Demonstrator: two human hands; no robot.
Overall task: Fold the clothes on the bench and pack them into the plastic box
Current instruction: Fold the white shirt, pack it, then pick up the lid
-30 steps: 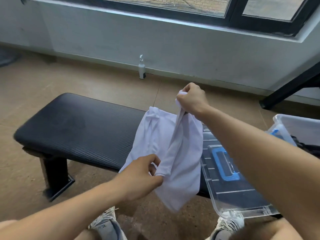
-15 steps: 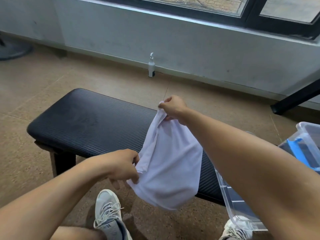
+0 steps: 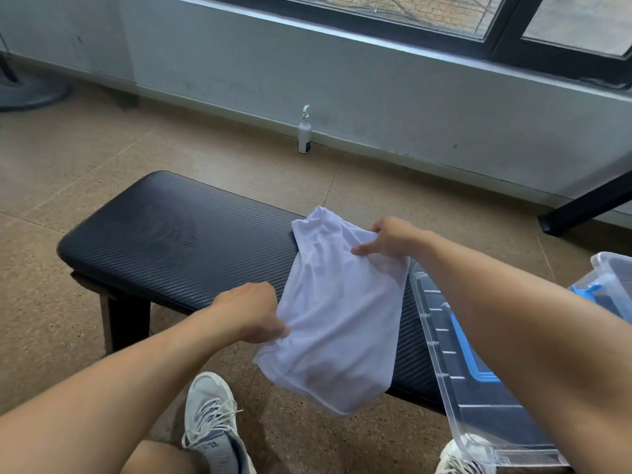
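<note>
Your left hand (image 3: 251, 311) grips the near left edge of the white garment (image 3: 337, 313), fingers curled down over the cloth with the thumb pinching it against them. Your right hand (image 3: 388, 239) holds the far right corner, thumb stretched out flat along the top of the fabric and the other fingers curled round the edge behind it. The garment lies across the right part of the black bench (image 3: 178, 241), its far end resting on the padded top and its near end draped past the front edge, hanging toward the floor in a rounded fold. Between your two hands the cloth is fairly flat, with a few soft creases near the far corner. Just right of the garment, the clear lid (image 3: 455, 367) with its blue handle (image 3: 475, 367) rests on the bench, its near end overhanging the front edge above your right shoe (image 3: 458, 461); your right forearm crosses over it. The plastic box (image 3: 612, 278) shows at the right edge of the view, only partly in frame, with a blue latch on its side; you cannot tell from here what it holds. Your left shoe (image 3: 212, 419) is planted on the brown floor (image 3: 85, 159) in front of the bench. Against the far wall stands a small white pump bottle (image 3: 304, 135), well apart from the bench, below the dark-framed window (image 3: 506, 25).
</note>
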